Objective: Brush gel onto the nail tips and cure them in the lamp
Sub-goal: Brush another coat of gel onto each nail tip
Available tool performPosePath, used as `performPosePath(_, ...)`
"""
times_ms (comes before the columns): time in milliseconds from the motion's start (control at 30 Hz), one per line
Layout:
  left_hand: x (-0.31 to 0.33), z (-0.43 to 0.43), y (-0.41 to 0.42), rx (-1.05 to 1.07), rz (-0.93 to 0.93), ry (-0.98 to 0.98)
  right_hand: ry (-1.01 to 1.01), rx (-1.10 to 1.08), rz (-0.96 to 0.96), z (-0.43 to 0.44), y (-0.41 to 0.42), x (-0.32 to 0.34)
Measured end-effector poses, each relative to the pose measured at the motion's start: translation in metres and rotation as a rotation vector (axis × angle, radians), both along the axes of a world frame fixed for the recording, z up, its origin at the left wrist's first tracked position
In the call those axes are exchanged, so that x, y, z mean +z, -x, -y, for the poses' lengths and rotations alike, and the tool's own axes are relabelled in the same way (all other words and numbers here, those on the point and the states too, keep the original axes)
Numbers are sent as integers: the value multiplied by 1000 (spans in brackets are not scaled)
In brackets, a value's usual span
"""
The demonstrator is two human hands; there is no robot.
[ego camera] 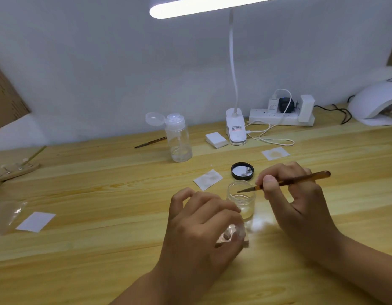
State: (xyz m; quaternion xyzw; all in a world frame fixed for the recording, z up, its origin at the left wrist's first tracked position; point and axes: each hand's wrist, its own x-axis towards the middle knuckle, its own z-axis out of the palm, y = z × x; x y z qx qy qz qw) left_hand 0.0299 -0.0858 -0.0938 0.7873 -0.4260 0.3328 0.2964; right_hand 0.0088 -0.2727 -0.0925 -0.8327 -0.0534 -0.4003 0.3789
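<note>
**Brush poised at the jar mouth**

Right hand [296,194] pinches an amber-handled brush [294,179] between thumb and fingers, close to the bristle end. The handle points off to 3 o'clock and the tip lies over the mouth of the open glass jar [241,199]. Cannot tell whether the bristles touch the rim. Forearm comes in from 5 o'clock, wrist low over the wooden table [102,249].

Left hand [201,223] sits at 7 o'clock of the jar, knuckles up, fingers curled round a small clear piece [231,235]. It is too blurred to identify. Forefinger is lifted and hooked.

A little clear liquid in the jar's bottom. Black lid [242,171] lies upturned just beyond the jar at 12 o'clock, stained wipe [208,179] at 11. Farther out at 11, a pump bottle [178,139], cap flipped open. Curing lamp [375,102] stands well off at 2 o'clock, against the wall. Far out at 9 o'clock, a wooden strip [14,169] carries a row of small clear tips, blurred.
</note>
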Motion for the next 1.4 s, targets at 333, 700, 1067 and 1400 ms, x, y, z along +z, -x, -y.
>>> performPosePath(333,11,-14,-12,70,-540,317,62,33,-159,-2,-1,-2)
performPosePath(700,5,-16,-25,-51,-665,443,119,14,-172,-1,-3,-4)
performPosePath(1067,2,-18,-26,-47,-679,414,-8,-15,36,2,3,0)
performPosePath(1400,1,-17,-26,-43,-693,402,-17,-22,109,5,7,0)
